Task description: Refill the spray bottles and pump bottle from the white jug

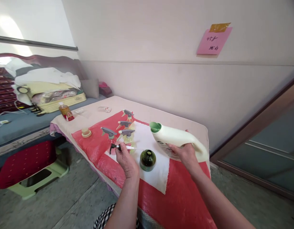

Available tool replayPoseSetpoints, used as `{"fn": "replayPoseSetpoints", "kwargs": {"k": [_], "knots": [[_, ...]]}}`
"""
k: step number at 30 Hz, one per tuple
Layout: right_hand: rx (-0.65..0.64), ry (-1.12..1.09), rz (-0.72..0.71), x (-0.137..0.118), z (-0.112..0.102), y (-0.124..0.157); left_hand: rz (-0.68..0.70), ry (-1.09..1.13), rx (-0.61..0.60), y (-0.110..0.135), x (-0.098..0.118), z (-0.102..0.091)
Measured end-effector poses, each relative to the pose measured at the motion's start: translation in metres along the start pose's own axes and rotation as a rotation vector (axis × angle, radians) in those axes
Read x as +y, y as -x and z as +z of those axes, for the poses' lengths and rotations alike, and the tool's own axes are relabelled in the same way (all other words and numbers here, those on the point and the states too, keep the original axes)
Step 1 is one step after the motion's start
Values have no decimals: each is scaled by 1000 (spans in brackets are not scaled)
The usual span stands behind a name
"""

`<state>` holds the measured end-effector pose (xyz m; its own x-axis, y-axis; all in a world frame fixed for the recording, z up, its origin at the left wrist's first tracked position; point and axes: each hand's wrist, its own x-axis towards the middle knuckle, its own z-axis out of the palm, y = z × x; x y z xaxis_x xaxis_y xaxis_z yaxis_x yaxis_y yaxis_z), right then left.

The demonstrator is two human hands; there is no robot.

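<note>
My left hand (126, 162) is closed round a black pump dispenser top (115, 147), its thin clear tube pointing right. Gripped by its handle in my right hand (185, 154) is a large pale detergent jug (173, 136), tilted so its green spout (155, 127) faces left. Between my hands a dark green round bottle (148, 160) stands upright with its neck uncovered. The spout is above the bottle and apart from it; I see no liquid flowing. Several spray bottles with grey trigger heads (127, 133) stand just beyond my left hand.
A white cloth (161, 181) lies over a red sheet (182, 194) on the table. The jug's beige cap (86, 132) and an amber drink bottle (66, 112) are to the left. A green stool (29, 187) with a red cover stands on the floor at left.
</note>
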<state>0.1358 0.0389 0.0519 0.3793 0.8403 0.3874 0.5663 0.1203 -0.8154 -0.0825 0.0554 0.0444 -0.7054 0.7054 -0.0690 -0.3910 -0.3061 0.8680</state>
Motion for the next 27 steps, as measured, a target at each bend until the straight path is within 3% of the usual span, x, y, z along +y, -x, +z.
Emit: {"fn": "replayPoseSetpoints", "kwargs": {"k": [3,6,11,14,18,21,27], "knots": [[-4,212,-69,4,-32,4,-7,30,-38,10,7,1],[-2,353,-111,13,-59,5,-59,66,-153,33,10,3],[9,440,-156,25,-85,7,-425,116,-499,101,-14,1],[-39,477,-175,19,-89,12,-618,136,-527,131,-35,-1],[-113,574,-279,8,-87,19,-767,165,-476,143,-44,2],[-142,638,-327,8,-84,22,-750,124,-534,144,-43,4],[-207,788,-343,17,-83,23,-527,-56,-784,149,-41,0]]}}
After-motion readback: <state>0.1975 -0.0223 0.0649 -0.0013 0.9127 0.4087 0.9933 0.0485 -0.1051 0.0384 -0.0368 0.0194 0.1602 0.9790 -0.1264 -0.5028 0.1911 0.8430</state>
